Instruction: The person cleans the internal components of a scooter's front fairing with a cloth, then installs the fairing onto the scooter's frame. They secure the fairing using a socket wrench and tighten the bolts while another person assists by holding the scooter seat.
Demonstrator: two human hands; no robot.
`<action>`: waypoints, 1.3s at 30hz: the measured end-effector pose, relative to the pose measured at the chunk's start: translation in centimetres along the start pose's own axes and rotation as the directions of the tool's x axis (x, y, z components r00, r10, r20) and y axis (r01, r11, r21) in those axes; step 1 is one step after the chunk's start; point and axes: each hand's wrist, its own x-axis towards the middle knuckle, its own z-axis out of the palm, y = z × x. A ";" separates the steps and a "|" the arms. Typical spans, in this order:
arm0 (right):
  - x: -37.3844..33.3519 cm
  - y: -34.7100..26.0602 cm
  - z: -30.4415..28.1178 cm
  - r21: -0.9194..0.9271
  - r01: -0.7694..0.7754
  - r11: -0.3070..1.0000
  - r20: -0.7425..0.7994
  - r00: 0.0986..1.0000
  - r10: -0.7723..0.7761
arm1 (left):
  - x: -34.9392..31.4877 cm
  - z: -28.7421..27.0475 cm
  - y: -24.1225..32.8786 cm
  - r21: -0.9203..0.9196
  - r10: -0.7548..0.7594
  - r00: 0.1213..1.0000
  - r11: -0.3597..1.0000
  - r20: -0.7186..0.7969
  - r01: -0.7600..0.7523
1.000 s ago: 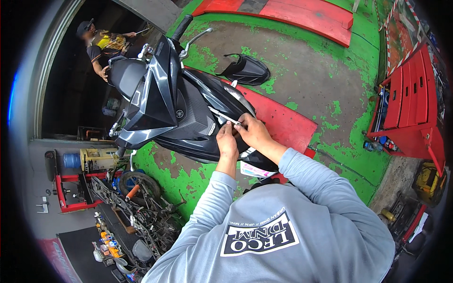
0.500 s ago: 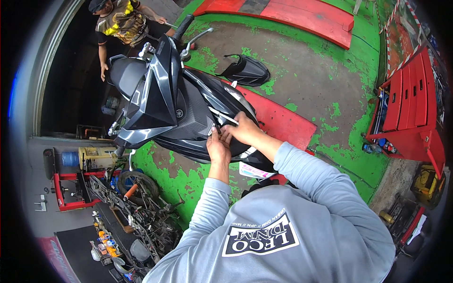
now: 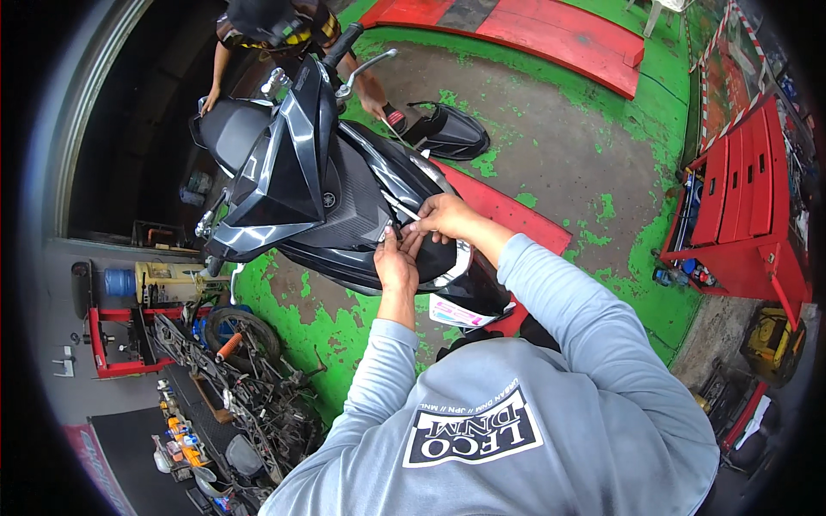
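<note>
A black scooter front [image 3: 344, 185] with a carbon-pattern panel lies before me. My left hand [image 3: 398, 262] is at the panel's lower tip, palm up, thumb and fingers drawn together at the edge. My right hand [image 3: 446, 222] comes from the right, its fingers pinched close to the left fingertips. Anything between those fingers is too small or hidden to make out. Just beyond my right fingers, a slim white strip-like piece [image 3: 400, 206] lies along the dark bodywork; whether I touch it is unclear.
Beyond the scooter a co-worker [image 3: 275, 26] bends down, a hand on the seat [image 3: 237, 136]. A black body panel [image 3: 456, 133] lies on the floor beside a red platform [image 3: 508, 211]. A red tool cabinet [image 3: 740, 185] stands right; stripped motorcycle parts [image 3: 249, 378] crowd the left.
My right hand has shifted slightly, its fingers now closer to the left fingertips. The co-worker has gone from upright to bent over, one arm reaching down with a thin tool.
</note>
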 end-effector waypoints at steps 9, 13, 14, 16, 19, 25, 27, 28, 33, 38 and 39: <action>0.5 1.0 2.8 -0.522 0.183 0.833 -0.308 0.870 -0.385 | -0.2 0.6 0.1 0.023 -0.003 0.996 1.000 -0.086 0.005; 0.8 0.3 4.0 0.004 -0.110 0.994 -0.341 0.934 0.105 | -0.4 0.4 0.3 0.052 0.004 0.994 0.999 -0.107 0.002; 0.6 0.2 4.5 -0.048 -0.069 0.996 -0.388 0.921 0.045 | -0.4 0.4 0.4 0.066 -0.001 0.996 0.998 -0.090 0.007; 0.4 0.0 4.5 -0.187 -0.017 0.982 -0.433 0.899 -0.067 | -0.3 0.3 0.2 0.076 0.001 0.997 0.997 -0.075 0.005; -0.3 -0.5 4.0 -0.530 0.095 0.843 -0.402 0.847 -0.348 | 0.1 -0.3 -0.2 0.056 0.007 0.996 0.998 -0.087 -0.002; -0.2 -3.0 2.7 -0.686 -0.048 0.726 -0.306 0.924 -0.228 | 0.2 0.4 -0.4 0.021 -0.013 0.986 1.000 -0.165 0.016; 0.8 -3.1 2.1 -0.694 0.004 0.720 -0.216 0.953 -0.213 | 0.1 0.5 -0.1 -0.005 -0.017 0.984 1.000 -0.175 0.016; 1.1 -2.9 2.1 -0.534 -0.068 0.843 -0.222 0.973 -0.062 | 0.3 0.3 -0.2 -0.007 -0.017 0.986 1.000 -0.166 0.016; 2.0 -1.9 2.8 -0.045 -0.267 0.963 -0.241 0.938 0.249 | 0.3 0.0 -0.2 -0.018 -0.033 0.985 0.999 -0.169 0.031; 2.4 1.0 3.2 -0.239 0.001 0.971 -0.353 0.932 -0.088 | 0.3 0.3 -0.1 -0.018 -0.027 0.990 1.000 -0.138 0.025; 2.2 0.7 3.5 -0.334 0.030 0.942 -0.385 0.908 -0.165 | 0.3 0.2 -0.1 -0.042 -0.022 0.988 0.999 -0.151 0.016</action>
